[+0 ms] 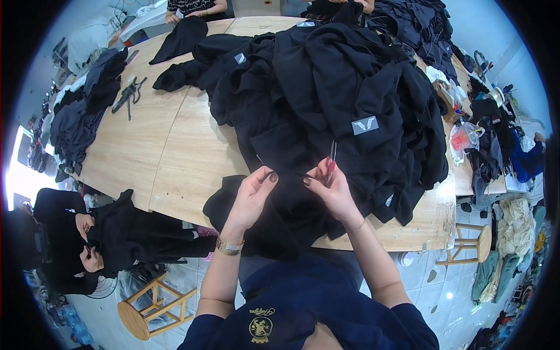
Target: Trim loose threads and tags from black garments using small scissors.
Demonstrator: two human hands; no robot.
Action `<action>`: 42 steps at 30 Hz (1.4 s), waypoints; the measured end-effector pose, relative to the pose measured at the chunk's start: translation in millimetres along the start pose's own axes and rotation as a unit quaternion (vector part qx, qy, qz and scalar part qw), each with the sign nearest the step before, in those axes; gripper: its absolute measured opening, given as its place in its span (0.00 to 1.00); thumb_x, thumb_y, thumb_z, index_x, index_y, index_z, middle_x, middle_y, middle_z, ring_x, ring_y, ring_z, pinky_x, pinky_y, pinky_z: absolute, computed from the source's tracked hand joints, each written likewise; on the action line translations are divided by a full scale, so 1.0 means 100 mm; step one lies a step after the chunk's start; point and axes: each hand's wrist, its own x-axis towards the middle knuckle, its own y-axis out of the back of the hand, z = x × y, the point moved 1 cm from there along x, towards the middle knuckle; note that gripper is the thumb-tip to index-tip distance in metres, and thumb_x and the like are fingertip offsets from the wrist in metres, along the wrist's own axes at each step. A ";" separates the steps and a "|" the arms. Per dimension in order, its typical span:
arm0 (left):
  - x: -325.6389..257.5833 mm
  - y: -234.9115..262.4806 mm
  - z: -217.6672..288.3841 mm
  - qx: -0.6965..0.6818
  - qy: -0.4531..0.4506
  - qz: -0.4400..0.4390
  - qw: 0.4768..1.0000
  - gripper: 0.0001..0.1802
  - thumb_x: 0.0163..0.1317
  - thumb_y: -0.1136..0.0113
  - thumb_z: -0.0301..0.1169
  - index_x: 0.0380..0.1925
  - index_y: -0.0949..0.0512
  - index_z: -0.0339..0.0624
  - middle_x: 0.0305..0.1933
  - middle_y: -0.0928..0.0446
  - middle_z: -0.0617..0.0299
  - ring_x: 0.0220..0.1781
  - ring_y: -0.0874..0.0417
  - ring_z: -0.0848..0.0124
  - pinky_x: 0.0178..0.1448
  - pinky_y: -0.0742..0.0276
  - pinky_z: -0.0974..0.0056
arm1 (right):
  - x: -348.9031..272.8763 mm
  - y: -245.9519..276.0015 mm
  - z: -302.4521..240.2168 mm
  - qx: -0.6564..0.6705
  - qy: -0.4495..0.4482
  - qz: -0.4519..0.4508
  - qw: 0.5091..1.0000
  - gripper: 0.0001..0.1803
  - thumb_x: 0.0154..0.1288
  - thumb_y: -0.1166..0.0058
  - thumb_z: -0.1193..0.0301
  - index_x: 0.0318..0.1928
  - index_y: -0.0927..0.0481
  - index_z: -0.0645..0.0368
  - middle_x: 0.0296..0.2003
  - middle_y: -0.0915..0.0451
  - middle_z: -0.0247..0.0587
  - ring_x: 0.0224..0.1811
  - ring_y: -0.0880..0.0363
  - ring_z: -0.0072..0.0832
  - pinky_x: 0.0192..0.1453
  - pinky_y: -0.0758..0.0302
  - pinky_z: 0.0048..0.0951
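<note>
My left hand is closed, thumb against fingers, on an edge of a black garment. A thin, pale sliver shows just above its fingers; I cannot make out what it is. My right hand pinches the same cloth between thumb and forefinger. Tucked in that hand are small thread snips with red on the handle, their two blades pointing up and away from me. The garment hangs over the near table edge toward my lap. Beyond my hands lies a large heap of black garments, some bearing light grey rectangular patches.
The heap covers much of the pale wooden table. Dark straps and a dark cloth pile lie to the left. A co-worker's hands handle black cloth at lower left. Wooden stools stand on the tiled floor.
</note>
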 end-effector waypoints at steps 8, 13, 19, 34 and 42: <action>-0.02 -0.03 -0.07 -0.098 0.045 0.060 0.992 0.08 0.70 0.50 0.32 0.32 0.28 0.42 0.28 0.35 0.78 0.31 0.40 0.88 0.36 0.43 0.79 | -0.19 -0.29 -0.07 -0.311 0.176 0.131 0.925 0.13 0.58 0.42 0.75 0.37 0.34 0.61 0.27 0.31 0.38 0.28 0.32 0.27 0.34 0.32 0.28; -0.05 -0.08 -0.08 -0.100 0.024 0.085 0.991 0.07 0.69 0.50 0.32 0.32 0.28 0.42 0.30 0.33 0.76 0.32 0.38 0.88 0.37 0.42 0.79 | -0.28 -0.39 -0.03 -0.382 0.176 0.065 0.905 0.16 0.56 0.39 0.73 0.36 0.35 0.60 0.25 0.30 0.40 0.26 0.30 0.33 0.31 0.31 0.30; -0.09 -0.08 -0.14 -0.069 -0.009 0.096 0.993 0.05 0.67 0.49 0.25 0.41 0.30 0.39 0.37 0.31 0.71 0.36 0.34 0.86 0.42 0.36 0.78 | -0.18 -0.20 -0.04 0.001 0.010 0.040 0.999 0.16 0.62 0.48 0.81 0.32 0.43 0.53 0.25 0.30 0.32 0.23 0.27 0.18 0.26 0.33 0.19; -0.06 -0.38 0.17 0.353 -0.160 0.054 0.920 0.08 0.50 0.35 0.25 0.32 0.19 0.40 0.45 0.22 0.52 0.41 0.19 0.58 0.46 0.24 0.63 | -0.16 -0.22 -0.30 0.013 -0.011 0.017 1.000 0.17 0.62 0.47 0.80 0.32 0.43 0.53 0.25 0.29 0.31 0.19 0.35 0.10 0.19 0.42 0.15; 0.02 -0.19 -0.03 0.036 -0.015 -0.002 0.999 0.06 0.65 0.45 0.26 0.37 0.24 0.34 0.47 0.21 0.57 0.41 0.27 0.84 0.50 0.30 0.76 | -0.16 0.10 -0.38 -0.276 0.023 -0.046 0.960 0.17 0.69 0.50 0.61 0.29 0.33 0.60 0.20 0.33 0.33 0.19 0.37 0.20 0.25 0.38 0.24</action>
